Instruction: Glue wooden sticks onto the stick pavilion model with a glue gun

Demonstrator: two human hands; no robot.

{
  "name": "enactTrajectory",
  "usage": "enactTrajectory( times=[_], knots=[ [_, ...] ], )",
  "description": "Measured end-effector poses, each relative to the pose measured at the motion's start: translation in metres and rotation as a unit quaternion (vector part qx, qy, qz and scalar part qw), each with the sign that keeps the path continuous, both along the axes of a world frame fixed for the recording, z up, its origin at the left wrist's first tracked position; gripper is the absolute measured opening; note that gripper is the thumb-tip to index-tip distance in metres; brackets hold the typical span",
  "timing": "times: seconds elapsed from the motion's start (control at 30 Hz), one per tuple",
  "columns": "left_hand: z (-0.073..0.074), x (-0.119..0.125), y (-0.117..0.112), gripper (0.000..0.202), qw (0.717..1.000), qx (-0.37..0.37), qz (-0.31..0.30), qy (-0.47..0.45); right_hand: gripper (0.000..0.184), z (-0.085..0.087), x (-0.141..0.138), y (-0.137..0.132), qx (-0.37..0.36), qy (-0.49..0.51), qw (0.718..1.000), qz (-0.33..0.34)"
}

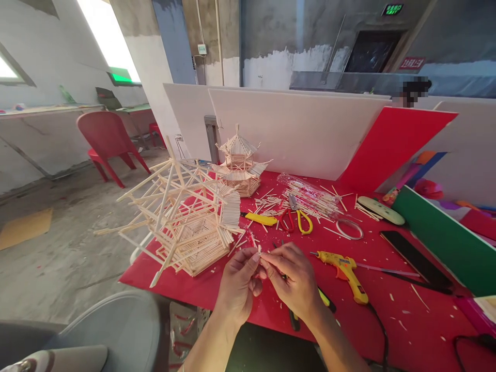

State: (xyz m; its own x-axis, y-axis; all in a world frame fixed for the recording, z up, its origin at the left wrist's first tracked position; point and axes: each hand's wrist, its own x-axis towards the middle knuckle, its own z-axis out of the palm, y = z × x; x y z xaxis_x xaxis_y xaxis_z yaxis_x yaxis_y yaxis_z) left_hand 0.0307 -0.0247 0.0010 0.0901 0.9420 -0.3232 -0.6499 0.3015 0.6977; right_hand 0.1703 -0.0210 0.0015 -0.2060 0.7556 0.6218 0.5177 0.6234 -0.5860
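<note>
My left hand [238, 284] and my right hand [294, 276] meet fingertip to fingertip above the near table edge. Between their pinched thumbs and fingers is a short piece of pale wooden stick [259, 249], mostly covered by the fingertips. To the left stands an open stick-built pavilion frame [182, 206] with a slatted roof panel on its right side. Behind it is a smaller stick pagoda [238, 165] with two roof tiers. Partly hidden under my right hand lie pliers with black and yellow handles [326, 299].
On the red table [267, 320] are a yellow glue gun [343, 266], a yellow utility knife [261, 219], scissors [302, 217], loose sticks [310, 201], a tape roll [349, 229] and a black phone [414, 258]. White boards [294, 129] stand behind. A grey stool [112, 330] is at lower left.
</note>
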Motion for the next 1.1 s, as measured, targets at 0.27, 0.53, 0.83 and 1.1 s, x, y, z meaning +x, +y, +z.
enactTrajectory(
  times=[0.27, 0.53, 0.83, 1.1],
  knots=[
    [-0.001, -0.004, -0.003, 0.031, 0.999, 0.039, 0.002, 0.022, 0.022, 0.013, -0.006, 0.007, -0.2, 0.128, 0.971, 0.023],
    [0.0, -0.013, -0.007, 0.032, 0.995, 0.051, -0.033, 0.075, 0.019, 0.02, -0.011, 0.007, -0.228, 0.133, 0.963, 0.054],
    [0.001, -0.011, -0.008, 0.032, 0.994, 0.076, -0.038, 0.066, 0.021, 0.004, -0.024, -0.002, -0.303, 0.262, 0.916, 0.008],
    [0.005, -0.009, -0.013, 0.037, 0.998, 0.03, -0.05, 0.002, 0.032, -0.001, 0.001, 0.016, -0.31, 0.249, 0.915, -0.063]
  ],
)
